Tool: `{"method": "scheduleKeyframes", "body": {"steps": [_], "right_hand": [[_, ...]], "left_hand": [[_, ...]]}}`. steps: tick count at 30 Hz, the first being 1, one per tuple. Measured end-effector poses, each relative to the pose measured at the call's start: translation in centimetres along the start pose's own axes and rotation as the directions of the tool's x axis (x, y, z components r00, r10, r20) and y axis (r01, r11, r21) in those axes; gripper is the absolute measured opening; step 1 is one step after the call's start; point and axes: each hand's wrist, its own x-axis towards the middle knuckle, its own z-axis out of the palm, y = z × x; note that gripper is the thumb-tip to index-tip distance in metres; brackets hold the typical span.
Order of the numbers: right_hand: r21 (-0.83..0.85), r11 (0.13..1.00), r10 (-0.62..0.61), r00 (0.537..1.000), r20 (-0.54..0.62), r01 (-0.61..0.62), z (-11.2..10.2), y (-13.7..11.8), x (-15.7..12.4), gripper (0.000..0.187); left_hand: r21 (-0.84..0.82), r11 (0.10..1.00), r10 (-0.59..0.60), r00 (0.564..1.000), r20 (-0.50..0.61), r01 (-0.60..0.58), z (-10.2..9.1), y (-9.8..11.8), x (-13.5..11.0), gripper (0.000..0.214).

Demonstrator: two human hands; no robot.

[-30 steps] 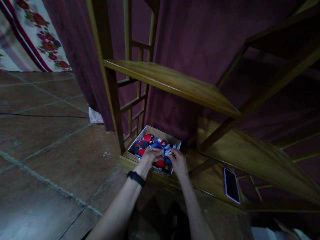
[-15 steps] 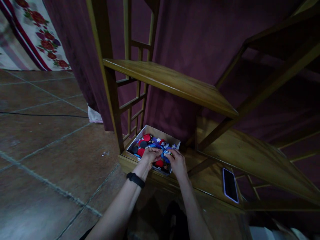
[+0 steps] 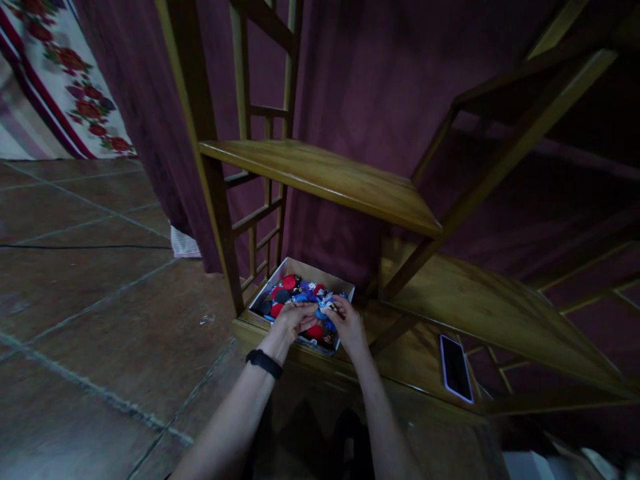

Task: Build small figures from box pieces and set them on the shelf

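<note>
Head view: what is the finding on progress?

Handling is judged to be under way, not finished. A small blue-and-white toy (image 3: 327, 305) is at the fingers and not set down.

Where exactly is it?

Over the right half of the open box (image 3: 320, 272), inside the rim. Whether it is fully clear of the heap below cannot be told. The box stands at the left end of the bottom shelf (image 3: 410, 353), by the front edge.

What is left?

Many pieces lie mixed in the box: a red disc (image 3: 289, 281) near the back left corner, a black disc (image 3: 283, 296) close by it, other blue pieces toward the right edge. No sorted pile is seen in it, so how many have been dealt with cannot be judged.

And the hands?

The right hand (image 3: 349, 323) reaches over the box's right edge, thumb and fingers drawn together, pinching the toy. The left hand (image 3: 299, 319) comes over the front edge, half curled, its fingertips close to the toy's left side. Whether it grips anything cannot be told.

Anything else on the shelf?

A phone (image 3: 456, 369), lying flat toward the right end, well apart from both hands.
</note>
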Motion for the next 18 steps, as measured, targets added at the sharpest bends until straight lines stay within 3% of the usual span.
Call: {"method": "scheduleKeyframes", "body": {"steps": [7, 18], "right_hand": [[0.061, 0.992, 0.109, 0.994, 0.014, -0.109, 0.15, 0.8, 0.55, 0.034], [0.106, 0.982, 0.153, 0.987, 0.05, -0.158, 0.02, 0.32, 0.61, 0.032]], "left_hand": [[-0.072, 0.991, -0.111, 0.994, 0.003, 0.11, -0.21, -0.15, 0.64, 0.013], [-0.046, 0.999, -0.021, 0.999, 0.044, 0.023, 0.08, -0.18, -0.17, 0.016]]}}
